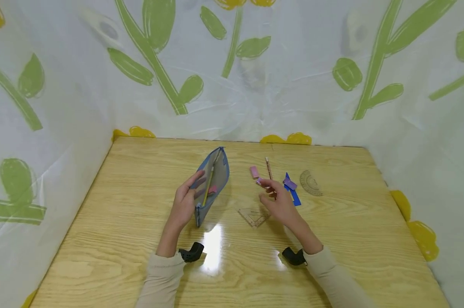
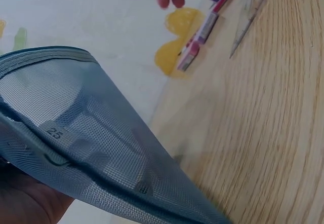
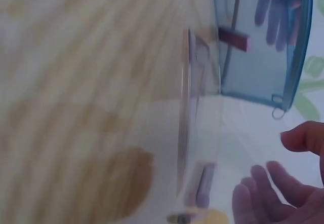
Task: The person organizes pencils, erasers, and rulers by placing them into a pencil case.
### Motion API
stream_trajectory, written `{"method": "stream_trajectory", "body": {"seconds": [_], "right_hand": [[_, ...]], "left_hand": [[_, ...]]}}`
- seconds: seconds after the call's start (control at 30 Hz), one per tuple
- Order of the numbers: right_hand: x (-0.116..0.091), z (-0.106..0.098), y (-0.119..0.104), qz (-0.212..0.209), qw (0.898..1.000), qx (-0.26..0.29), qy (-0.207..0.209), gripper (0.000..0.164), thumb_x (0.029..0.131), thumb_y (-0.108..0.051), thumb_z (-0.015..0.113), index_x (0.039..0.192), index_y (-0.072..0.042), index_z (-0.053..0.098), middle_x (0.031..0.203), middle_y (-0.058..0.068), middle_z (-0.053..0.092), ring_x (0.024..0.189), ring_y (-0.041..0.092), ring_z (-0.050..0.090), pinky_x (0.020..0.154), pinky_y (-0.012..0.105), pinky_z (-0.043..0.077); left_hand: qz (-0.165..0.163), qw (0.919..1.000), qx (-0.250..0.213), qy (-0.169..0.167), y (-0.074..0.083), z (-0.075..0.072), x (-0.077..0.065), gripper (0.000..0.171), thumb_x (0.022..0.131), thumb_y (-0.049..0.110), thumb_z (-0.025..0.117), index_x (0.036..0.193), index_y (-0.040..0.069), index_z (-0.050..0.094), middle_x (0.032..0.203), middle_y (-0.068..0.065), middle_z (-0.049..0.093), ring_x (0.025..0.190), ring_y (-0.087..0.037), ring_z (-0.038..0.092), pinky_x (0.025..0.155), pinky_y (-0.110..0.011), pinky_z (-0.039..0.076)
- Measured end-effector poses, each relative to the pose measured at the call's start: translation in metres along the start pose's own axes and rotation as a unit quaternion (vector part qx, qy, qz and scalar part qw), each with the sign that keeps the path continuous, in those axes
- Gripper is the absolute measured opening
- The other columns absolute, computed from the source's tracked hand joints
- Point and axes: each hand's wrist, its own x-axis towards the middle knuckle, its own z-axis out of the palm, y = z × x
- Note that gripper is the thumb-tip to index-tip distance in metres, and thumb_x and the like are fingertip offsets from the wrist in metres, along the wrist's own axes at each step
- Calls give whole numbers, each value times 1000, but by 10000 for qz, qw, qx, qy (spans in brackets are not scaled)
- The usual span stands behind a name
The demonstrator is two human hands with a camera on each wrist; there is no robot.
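My left hand grips a blue-edged mesh zip pouch by its left side and holds it tilted above the table. Through the mesh show a yellow pencil and a pink eraser. My right hand hovers over the loose stationery, thumb and fingers apart and nothing between them, as the right wrist view also shows. Under or beside its fingertips lie a small purple eraser and a striped pencil. A clear set square lies flat below, partly covered by that hand.
A pink eraser lies left of the striped pencil. To the right, a purple eraser rests on a blue set square, with a clear protractor beyond. White sheets with plant prints wall the wooden table at back and sides.
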Motion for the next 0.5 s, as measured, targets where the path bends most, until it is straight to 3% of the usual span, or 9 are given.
{"method": "stream_trajectory", "body": {"seconds": [0.2, 0.3, 0.5], "right_hand": [[11, -16, 10, 153, 9977, -645, -142, 45, 93, -3, 68, 135, 9, 58, 122, 26, 62, 98, 34, 58, 78, 33, 51], [17, -22, 12, 132, 9959, -866, -227, 46, 92, -4, 69, 135, 10, 57, 123, 28, 61, 96, 36, 58, 77, 38, 53], [24, -30, 19, 377, 9862, -1425, -756, 50, 91, -5, 71, 135, 13, 56, 121, 27, 63, 108, 40, 60, 89, 53, 55]], "left_hand": [[-36, 10000, 52, -7, 0, 0, 1, 57, 99, -5, 19, 153, -7, 37, 159, -24, 36, 144, -44, 40, 113, -59, 41], [-9, 10000, 51, 5, 0, -1, 2, 57, 99, -5, 19, 153, -7, 37, 159, -24, 36, 144, -43, 40, 113, -60, 40], [-104, 9999, 78, -66, 1, -1, 0, 57, 98, -6, 20, 154, -8, 34, 160, -25, 34, 145, -44, 38, 114, -59, 39]]}}
